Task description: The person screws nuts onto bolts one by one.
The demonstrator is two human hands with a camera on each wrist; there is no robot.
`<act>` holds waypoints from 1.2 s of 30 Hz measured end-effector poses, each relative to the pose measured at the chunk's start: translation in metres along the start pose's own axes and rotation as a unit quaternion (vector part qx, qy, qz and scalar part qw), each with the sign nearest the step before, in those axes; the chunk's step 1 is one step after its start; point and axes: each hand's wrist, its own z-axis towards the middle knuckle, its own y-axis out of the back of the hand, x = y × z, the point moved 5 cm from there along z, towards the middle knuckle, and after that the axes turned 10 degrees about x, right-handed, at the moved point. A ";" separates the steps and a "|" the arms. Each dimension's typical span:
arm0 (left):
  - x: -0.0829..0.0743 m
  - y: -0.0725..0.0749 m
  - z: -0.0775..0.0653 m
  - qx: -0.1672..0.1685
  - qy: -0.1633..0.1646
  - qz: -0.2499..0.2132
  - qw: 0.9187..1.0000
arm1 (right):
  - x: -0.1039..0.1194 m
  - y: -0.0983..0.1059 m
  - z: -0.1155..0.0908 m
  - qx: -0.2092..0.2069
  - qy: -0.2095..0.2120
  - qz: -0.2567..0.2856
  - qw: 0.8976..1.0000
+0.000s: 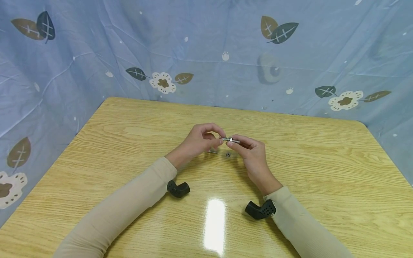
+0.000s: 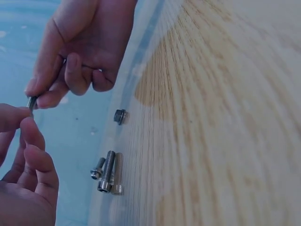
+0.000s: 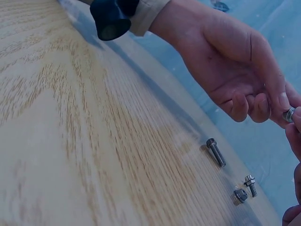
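My left hand (image 1: 204, 139) pinches one end of a thin metal bolt (image 1: 237, 141) between thumb and forefinger. On its shank sits a shiny nut (image 1: 231, 139), gripped by the thumb and forefinger of my right hand (image 1: 255, 154). Fingertips of both hands nearly meet there. In the left wrist view, fingers cover most of the held bolt (image 2: 31, 102). Below the hands on the table lie a socket-head bolt (image 2: 107, 173), a smaller flanged bolt (image 3: 250, 184) and a loose flanged nut (image 3: 240, 195).
The wood-grain table (image 1: 155, 218) runs back to a blue curtain (image 1: 206, 39) printed with leaves and flowers. Black wrist cameras stick inward from the left sleeve (image 1: 129, 204) and the right sleeve (image 1: 303, 222). A bright reflection shows on the tabletop between the forearms.
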 end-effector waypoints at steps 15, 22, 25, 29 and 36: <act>0.002 -0.001 0.003 -0.005 0.019 0.002 1.000 | 0.001 0.000 0.000 -0.002 0.002 -0.007 1.000; 0.002 -0.001 0.002 -0.004 0.001 -0.009 1.000 | 0.001 0.000 0.000 -0.005 0.013 -0.011 1.000; 0.002 -0.002 0.001 -0.002 0.000 -0.009 1.000 | 0.000 0.000 0.000 -0.003 0.012 -0.013 1.000; 0.001 -0.002 0.001 0.003 -0.004 -0.013 1.000 | 0.000 0.000 -0.001 0.002 0.009 -0.011 1.000; 0.001 -0.001 0.000 0.011 -0.014 -0.005 1.000 | -0.001 -0.001 0.000 0.009 0.009 -0.010 1.000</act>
